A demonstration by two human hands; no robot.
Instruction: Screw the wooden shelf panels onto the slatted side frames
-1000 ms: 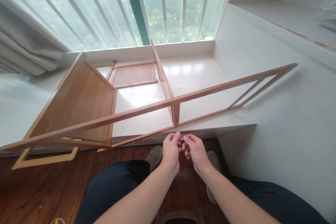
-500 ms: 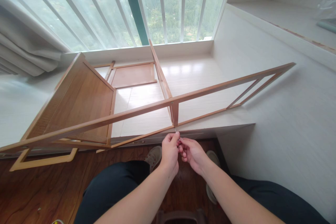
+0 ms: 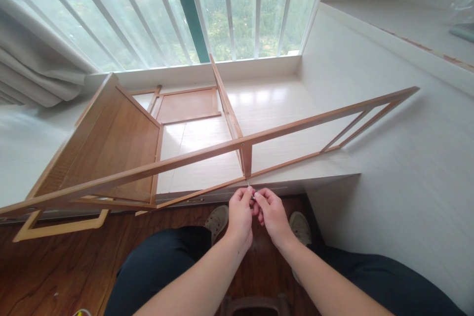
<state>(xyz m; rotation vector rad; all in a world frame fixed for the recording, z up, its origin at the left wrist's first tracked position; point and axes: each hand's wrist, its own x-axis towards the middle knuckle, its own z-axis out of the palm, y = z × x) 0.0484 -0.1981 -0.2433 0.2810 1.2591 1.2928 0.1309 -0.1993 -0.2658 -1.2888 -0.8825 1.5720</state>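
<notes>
- Between the two sets of fingertips, just under the frame's lower rail, sits a small silvery metal fastener (image 3: 253, 195); it is too small to tell whether it is a screw, a bolt or a fitting.
- Left hand (image 3: 240, 215) has thumb and forefinger closed together on that fastener from the left, knuckles up.
- Right hand (image 3: 272, 213) meets it from the right, fingertips pinched on the same piece or on something tiny joined to it; I cannot tell which.
- Both hands touch each other at the fingertips, above the dark wooden floor (image 3: 55, 271) and the person's dark trousers (image 3: 155, 269).
- Directly above the pinch, close but apparently not touching, is the joint where the short upright of the light brown wooden shelf frame (image 3: 246, 158) meets the lower rail.
- Risk, as I judge it: the fastener is held by fingertip pressure alone, so a slip would drop it to the floor between the grey shoes (image 3: 218, 217), where it could roll out of sight.
- Another risk: the long frame lies tilted across the white window ledge (image 3: 281, 103), its far end against the white side wall (image 3: 407, 158); an upward push at the joint could shift it.
- A fastener started at an angle could bind in the wood.
</notes>
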